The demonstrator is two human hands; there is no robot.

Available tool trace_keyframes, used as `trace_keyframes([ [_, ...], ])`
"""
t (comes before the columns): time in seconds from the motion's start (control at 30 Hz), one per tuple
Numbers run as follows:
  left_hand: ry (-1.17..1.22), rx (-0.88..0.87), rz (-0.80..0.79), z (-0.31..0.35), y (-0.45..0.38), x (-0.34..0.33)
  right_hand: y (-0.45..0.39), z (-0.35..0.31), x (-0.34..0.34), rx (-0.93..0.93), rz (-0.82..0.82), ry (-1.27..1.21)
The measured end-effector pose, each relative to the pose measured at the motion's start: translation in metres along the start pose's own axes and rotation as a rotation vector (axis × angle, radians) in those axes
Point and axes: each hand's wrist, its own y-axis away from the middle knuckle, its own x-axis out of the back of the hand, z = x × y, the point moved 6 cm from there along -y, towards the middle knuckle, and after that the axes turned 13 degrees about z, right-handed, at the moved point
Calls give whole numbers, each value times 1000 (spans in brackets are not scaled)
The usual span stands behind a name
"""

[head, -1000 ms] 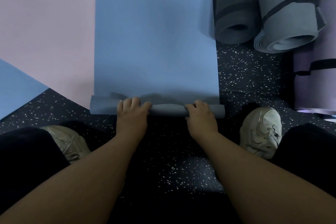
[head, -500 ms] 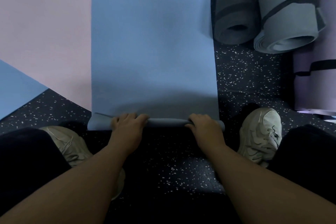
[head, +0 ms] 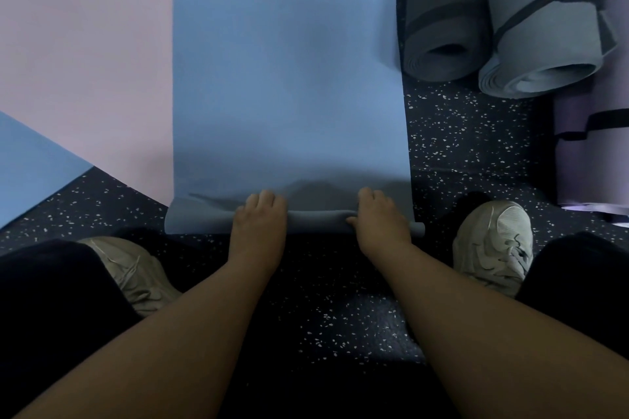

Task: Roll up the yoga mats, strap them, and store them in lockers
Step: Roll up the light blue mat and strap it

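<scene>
1. Gripping the rolled near end of the blue mat [head: 286, 78]: left hand [head: 260, 224] and right hand [head: 381, 219], fingers curled over the thin roll, set apart along it.
2. Blue mat otherwise flat on the speckled floor [head: 459, 146].
3. Pink mat [head: 85, 54] flat, touching the blue mat's left edge.
4. Right of the blue mat: dark grey roll [head: 442, 10], light grey roll [head: 541, 20], purple roll [head: 592, 153], all strapped.
5. Shoes [head: 493, 241] flank the roll's ends.

Both hands, left hand [head: 260, 228] and right hand [head: 381, 223], have pushed the rolled near edge of the blue mat [head: 286, 78] slightly farther, fingers now curled over the roll
</scene>
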Motion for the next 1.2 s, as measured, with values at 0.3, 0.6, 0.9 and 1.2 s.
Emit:
trace_keyframes([
  [0.3,-71,-40,90,-6,12,-6,3,-11,9,95,280,173],
  [0.6,27,-108,219,-10,-3,-3,18,-13,10,258,431,-80],
  [0.9,55,61,61,-16,-36,0,28,-19,-1,354,442,-151],
  [1.2,5,-63,248,-14,-45,12,15,-26,-11,275,71,90],
])
